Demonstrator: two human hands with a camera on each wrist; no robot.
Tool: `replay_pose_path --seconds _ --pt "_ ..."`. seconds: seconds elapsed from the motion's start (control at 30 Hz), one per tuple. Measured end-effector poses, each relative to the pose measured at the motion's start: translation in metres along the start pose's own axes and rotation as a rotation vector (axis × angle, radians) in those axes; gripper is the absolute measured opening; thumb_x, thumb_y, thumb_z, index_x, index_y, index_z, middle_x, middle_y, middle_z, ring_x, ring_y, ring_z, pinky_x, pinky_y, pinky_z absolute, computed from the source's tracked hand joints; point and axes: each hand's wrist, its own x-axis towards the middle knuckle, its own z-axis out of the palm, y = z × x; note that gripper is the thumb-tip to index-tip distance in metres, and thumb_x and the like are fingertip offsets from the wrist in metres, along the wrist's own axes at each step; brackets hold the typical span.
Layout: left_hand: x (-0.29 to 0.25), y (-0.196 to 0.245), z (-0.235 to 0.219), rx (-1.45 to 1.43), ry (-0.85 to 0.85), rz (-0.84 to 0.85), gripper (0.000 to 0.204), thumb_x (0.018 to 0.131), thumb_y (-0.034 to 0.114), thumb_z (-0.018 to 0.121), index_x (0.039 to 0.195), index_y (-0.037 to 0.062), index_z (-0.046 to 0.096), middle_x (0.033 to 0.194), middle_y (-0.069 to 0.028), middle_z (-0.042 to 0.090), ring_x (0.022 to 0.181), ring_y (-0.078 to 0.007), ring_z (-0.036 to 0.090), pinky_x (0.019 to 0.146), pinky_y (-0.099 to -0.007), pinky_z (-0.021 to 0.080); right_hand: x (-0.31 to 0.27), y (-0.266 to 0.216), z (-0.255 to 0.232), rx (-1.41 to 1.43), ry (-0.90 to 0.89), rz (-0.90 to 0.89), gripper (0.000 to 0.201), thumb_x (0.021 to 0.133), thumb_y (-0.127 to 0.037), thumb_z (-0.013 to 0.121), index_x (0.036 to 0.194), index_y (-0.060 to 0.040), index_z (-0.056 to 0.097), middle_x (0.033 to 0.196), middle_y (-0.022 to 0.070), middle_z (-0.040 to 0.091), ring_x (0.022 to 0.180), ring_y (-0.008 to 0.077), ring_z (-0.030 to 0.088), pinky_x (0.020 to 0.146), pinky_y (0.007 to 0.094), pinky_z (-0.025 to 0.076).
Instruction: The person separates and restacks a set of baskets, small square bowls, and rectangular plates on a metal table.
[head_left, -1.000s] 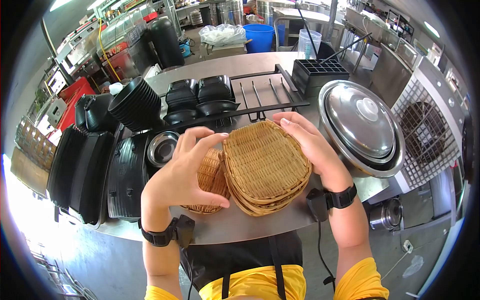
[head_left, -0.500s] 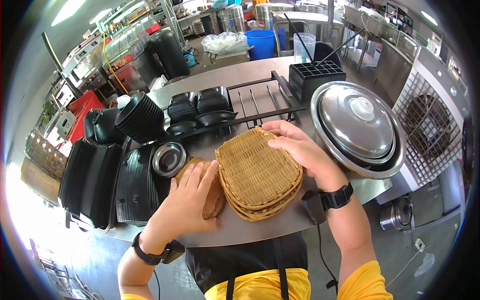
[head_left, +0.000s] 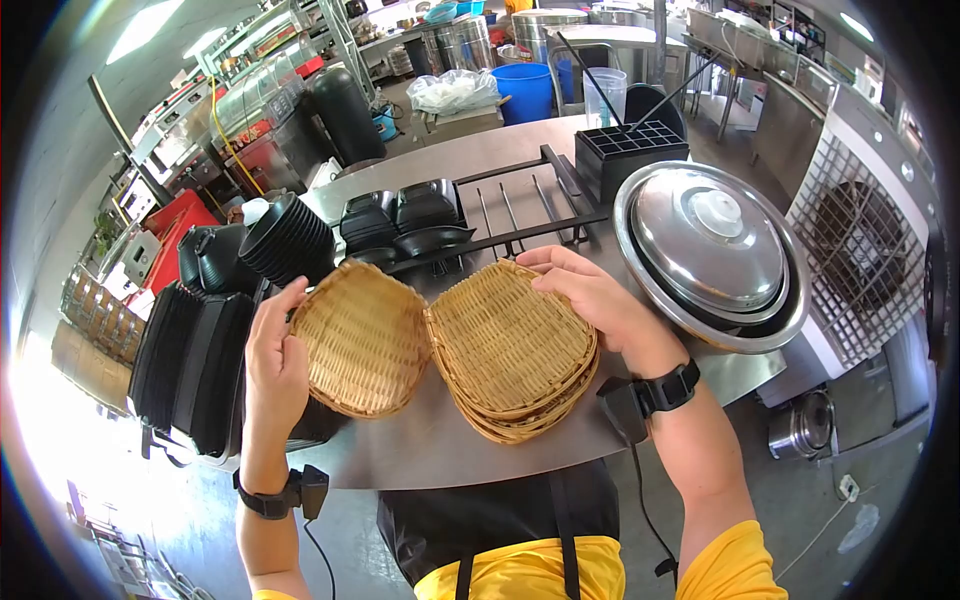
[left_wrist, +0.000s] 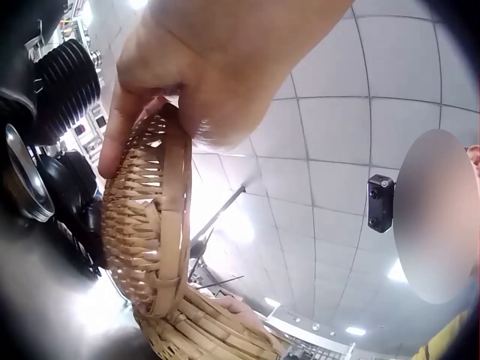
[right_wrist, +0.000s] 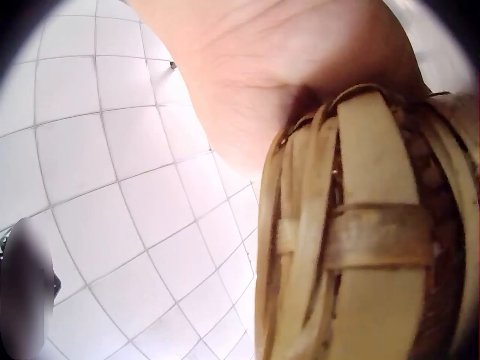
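Observation:
A single woven basket (head_left: 362, 340) is pinched at its left rim by my left hand (head_left: 274, 360); its inner side faces up and its right edge meets the stack. The left wrist view shows the thumb and fingers of the left hand (left_wrist: 202, 75) on either side of the basket's rim (left_wrist: 172, 202). My right hand (head_left: 600, 300) grips the upper right edge of a stack of several woven baskets (head_left: 515, 345). Close up in the right wrist view, the right hand (right_wrist: 292, 75) lies against the layered rims (right_wrist: 375, 225).
Black trays (head_left: 190, 370), stacked black bowls (head_left: 288, 240) and black dishes (head_left: 430, 205) stand left and behind on the steel table (head_left: 450, 460). A lidded steel bowl (head_left: 710, 240) is at the right, with a black slotted holder (head_left: 630, 150) behind it.
My left hand has moved left and lifted the smaller-looking basket from beside the stack, turning its inner side up. The right hand and the stack have shifted slightly left.

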Motion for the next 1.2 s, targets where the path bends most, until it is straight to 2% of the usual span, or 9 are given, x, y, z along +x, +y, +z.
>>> replay_pose_path --seconds 0.13,0.23,0.3,0.5,0.63,0.67,0.8,1.07,1.2 --pt "0.008 -0.010 -0.010 0.006 0.119 0.073 0.043 0.085 -0.002 0.036 0.113 -0.0068 0.068 0.131 -0.0197 0.057 0.125 -0.0278 0.054 0.109 -0.0350 0.039 -0.003 -0.001 0.002 0.038 0.013 0.003 0.035 0.097 -0.014 0.054 0.130 -0.0019 0.055 0.115 0.0070 0.062 0.107 0.0127 0.059 0.091 0.0284 0.049" --pt "0.009 -0.001 -0.005 -0.340 0.106 -0.025 0.046 0.084 0.006 0.043 0.123 -0.0076 0.064 0.142 -0.0187 0.050 0.133 -0.0258 0.047 0.114 -0.0344 0.031 -0.001 0.002 0.004 0.031 0.030 -0.005 0.035 0.097 -0.016 0.054 0.129 -0.0023 0.055 0.115 0.0068 0.062 0.106 0.0130 0.059 0.091 0.0292 0.049" --pt "0.007 0.013 0.005 -0.514 -0.014 -0.066 0.051 0.084 0.013 0.046 0.129 -0.0073 0.061 0.146 -0.0195 0.046 0.137 -0.0260 0.042 0.116 -0.0345 0.027 0.000 0.002 0.005 0.030 0.039 -0.003 0.035 0.097 -0.016 0.054 0.129 -0.0024 0.056 0.116 0.0069 0.062 0.106 0.0132 0.060 0.091 0.0296 0.049" --pt "-0.020 0.049 0.045 -0.229 -0.494 0.031 0.068 0.092 0.030 0.058 0.146 -0.0077 0.042 0.150 -0.0227 0.035 0.140 -0.0348 0.037 0.118 -0.0411 0.023 0.000 0.002 0.009 0.150 0.124 0.030 0.040 0.101 -0.029 0.047 0.130 -0.0027 0.055 0.112 0.0066 0.062 0.101 0.0150 0.061 0.089 0.0304 0.050" --pt "-0.034 0.075 0.041 -0.098 -0.651 0.013 0.089 0.091 0.047 0.066 0.151 -0.0088 0.030 0.146 -0.0252 0.026 0.129 -0.0355 0.043 0.111 -0.0433 0.036 0.005 0.009 0.003 0.220 0.044 0.027 0.048 0.102 -0.041 0.046 0.132 -0.0039 0.054 0.109 0.0075 0.062 0.097 0.0147 0.062 0.087 0.0312 0.051" --pt "-0.034 0.067 0.041 0.001 -0.667 0.085 0.107 0.081 0.055 0.077 0.151 -0.0091 0.028 0.142 -0.0240 0.026 0.121 -0.0349 0.045 0.105 -0.0426 0.042 0.005 0.010 0.003 0.208 0.052 0.030 0.049 0.102 -0.042 0.046 0.131 -0.0038 0.054 0.109 0.0077 0.062 0.097 0.0148 0.062 0.087 0.0312 0.051" --pt "-0.034 0.063 0.036 0.020 -0.664 0.185 0.118 0.070 0.056 0.086 0.150 -0.0093 0.030 0.134 -0.0216 0.032 0.118 -0.0344 0.046 0.103 -0.0413 0.045 0.005 0.010 0.004 0.211 0.018 0.089 0.049 0.107 -0.039 0.037 0.133 -0.0011 0.053 0.120 0.0120 0.065 0.106 0.0168 0.065 0.093 0.0334 0.053" --pt "-0.044 0.059 0.050 0.266 -0.306 0.212 0.084 0.062 0.061 0.088 0.105 -0.0017 0.052 0.107 -0.0164 0.037 0.100 -0.0312 0.047 0.084 -0.0404 0.049 0.012 0.018 0.007 0.220 -0.056 0.054 0.055 0.108 -0.047 0.033 0.134 -0.0018 0.053 0.120 0.0105 0.065 0.105 0.0159 0.065 0.094 0.0336 0.053" --pt "-0.050 0.073 0.051 0.272 -0.384 0.219 0.087 0.065 0.063 0.086 0.114 -0.0005 0.052 0.104 -0.0161 0.039 0.096 -0.0297 0.047 0.078 -0.0391 0.048 0.015 0.023 0.002 0.210 -0.132 0.052 0.056 0.108 -0.048 0.033 0.135 -0.0017 0.053 0.121 0.0109 0.065 0.108 0.0148 0.064 0.095 0.0324 0.052"
